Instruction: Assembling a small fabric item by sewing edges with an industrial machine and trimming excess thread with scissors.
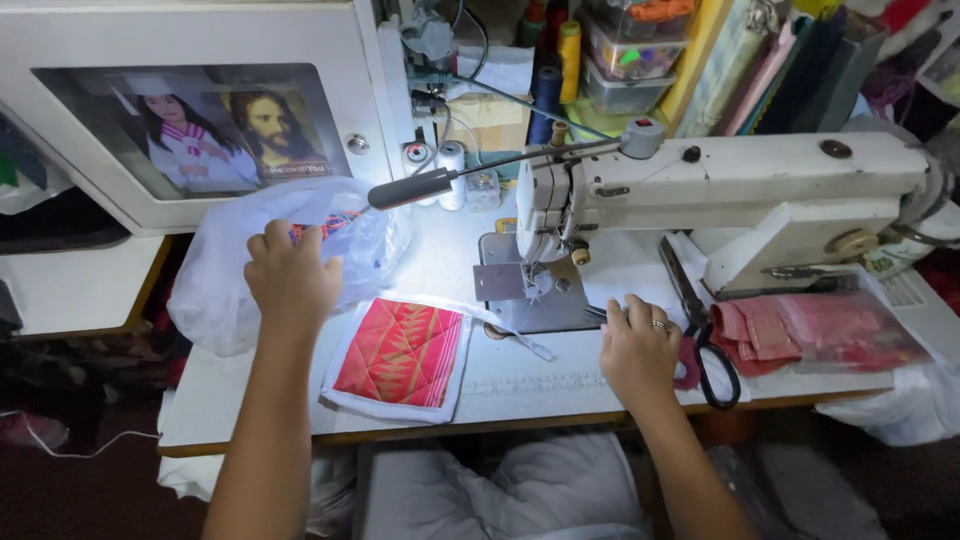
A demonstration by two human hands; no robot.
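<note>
Left hand [291, 280] resting knuckles-up on the clear plastic bag [225, 270], fingers curling into its crinkled top, gripping the film rather than lying loose. Bag bulging to the left of the hand and behind it, sitting at the table's left end. Lying just right of and below that hand, nearly touching the wrist: the red quilted square [400, 355] with white border, flat, long side running slightly tilted toward the sewing machine [700, 195]. Right hand [638, 350] pressing flat and open on the table [540, 385], holding nothing, black scissors [705, 335] just beside it. Left hand sitting nearer the square.
</note>
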